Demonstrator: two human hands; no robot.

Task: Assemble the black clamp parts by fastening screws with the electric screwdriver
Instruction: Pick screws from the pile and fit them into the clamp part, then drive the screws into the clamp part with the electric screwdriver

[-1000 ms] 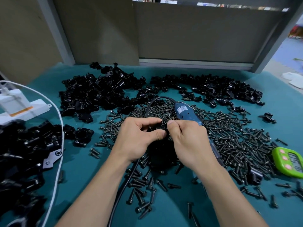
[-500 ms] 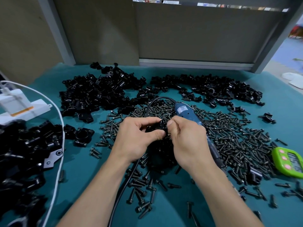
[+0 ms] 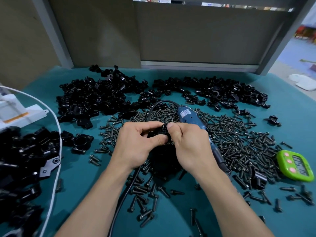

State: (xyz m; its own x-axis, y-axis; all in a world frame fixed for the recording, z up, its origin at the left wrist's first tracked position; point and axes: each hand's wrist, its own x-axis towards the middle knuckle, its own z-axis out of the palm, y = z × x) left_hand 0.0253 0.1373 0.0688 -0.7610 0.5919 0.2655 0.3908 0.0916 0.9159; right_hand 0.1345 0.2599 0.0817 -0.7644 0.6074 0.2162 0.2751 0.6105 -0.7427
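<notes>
Dead centre of the frame, the black clamp [image 3: 158, 133] is up off the table, caught between both hands. The left hand [image 3: 136, 144] grips it from the left side, thumb across the front and fingers curled over the top. The right hand [image 3: 189, 144] closes in from the other side, thumb tip and curled fingers pinching the clamp's top right edge. A small round screw head [image 3: 164, 126] pokes up at the top of the clamp, right between the two hands. Most of the clamp is hidden by the fingers.

Just behind the right hand lies the blue electric screwdriver [image 3: 189, 117], slanting from upper centre down to the right, its dark tip end coming out below the wrist. Whether the hand touches it, I cannot tell. Its black cord [image 3: 150, 110] loops up and over, then runs down between the forearms to the bottom edge.

Under and around all this, a wide scatter of dark screws [image 3: 239, 137] covers the teal table [image 3: 82, 177], thickest right of centre. Heaps of black clamp parts sit at the upper left [image 3: 95, 98] and upper right [image 3: 222, 91], and another heap [image 3: 22, 156] fills the left edge. A white cable [image 3: 57, 134] arcs past that heap, with a white block [image 3: 18, 112] above it. At the far right rests a green timer [image 3: 294, 165].
</notes>
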